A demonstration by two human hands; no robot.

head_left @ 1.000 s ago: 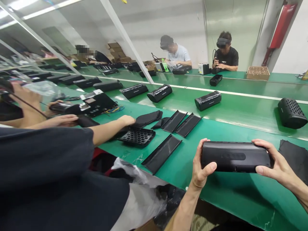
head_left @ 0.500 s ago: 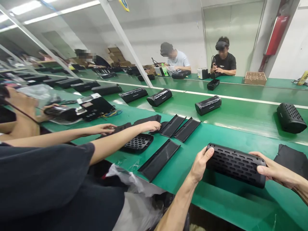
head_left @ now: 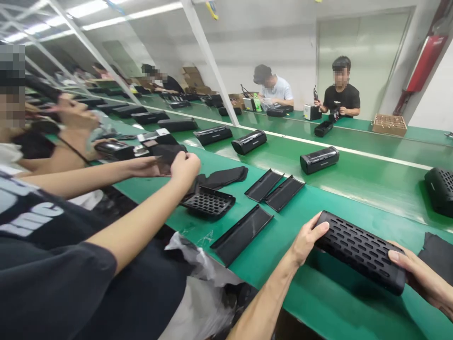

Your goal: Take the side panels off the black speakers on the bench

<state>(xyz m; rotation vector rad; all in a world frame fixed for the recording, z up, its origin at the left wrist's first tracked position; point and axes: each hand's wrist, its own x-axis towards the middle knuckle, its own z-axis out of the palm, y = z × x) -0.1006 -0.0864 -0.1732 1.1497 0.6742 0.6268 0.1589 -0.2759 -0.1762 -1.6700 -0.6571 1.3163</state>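
Note:
I hold a long black speaker (head_left: 359, 250) by its two ends, just above the green belt (head_left: 332, 198). Its perforated grille faces up and it tilts down to the right. My left hand (head_left: 307, 238) is closed on the left end cap, thumb on top. My right hand (head_left: 423, 278) grips the right end, fingers wrapped under it. A black cloth (head_left: 437, 252) lies on the belt just behind my right hand.
A co-worker on my left in a dark shirt holds a dark cloth (head_left: 166, 153) in both hands. A grille tray (head_left: 208, 203) and black panels (head_left: 242, 231) (head_left: 274, 189) lie on the belt. More speakers (head_left: 318, 159) (head_left: 440, 189) ride the far lane. Two people work across the line.
I have rolled the speaker from its smooth side to its perforated side and tilted its right end down. The co-worker has lifted their hands off the belt with a cloth.

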